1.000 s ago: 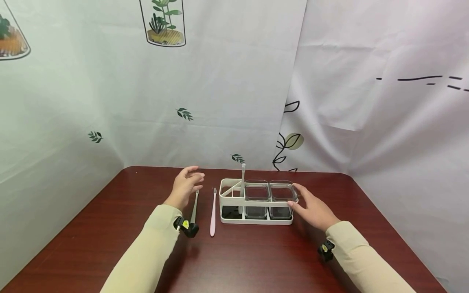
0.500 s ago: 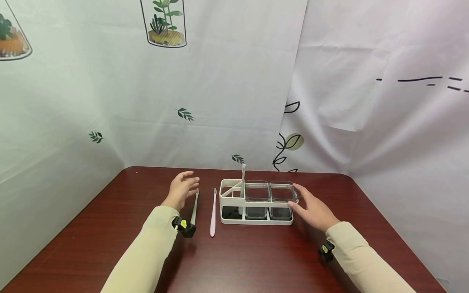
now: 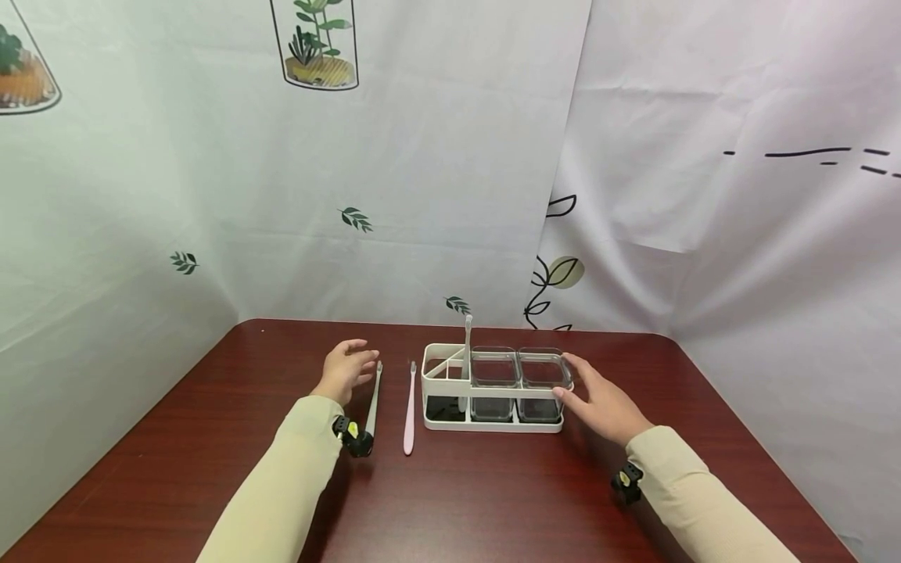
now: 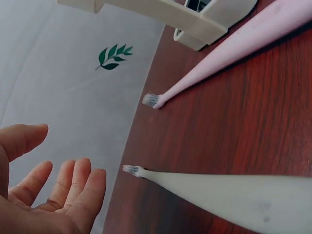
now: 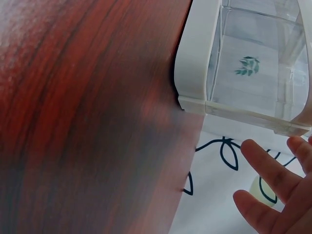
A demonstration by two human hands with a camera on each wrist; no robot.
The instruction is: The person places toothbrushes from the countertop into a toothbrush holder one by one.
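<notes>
My left hand [image 3: 345,371] hovers beside the bristle end of a white toothbrush [image 3: 374,403], fingers relaxed and holding nothing. In the left wrist view its fingertips are apart from that white toothbrush [image 4: 219,187]. A pink toothbrush [image 3: 410,410] lies to the right, roughly parallel. My right hand [image 3: 601,399] holds the right end of a white toothbrush holder [image 3: 493,427], thumb at the front rim, index finger at the back. Other right fingers hang off the rim in the right wrist view. One toothbrush [image 3: 467,344] stands upright in the holder's left part.
Two clear cups [image 3: 494,367] sit side by side in the holder's middle and right compartments. The holder stands on a dark red wooden table [image 3: 450,500]. A white printed cloth [image 3: 450,195] hangs behind the table's far edge.
My left hand has moved left and slightly down, away from above the white toothbrush to its left side. The right hand and holder stay put.
</notes>
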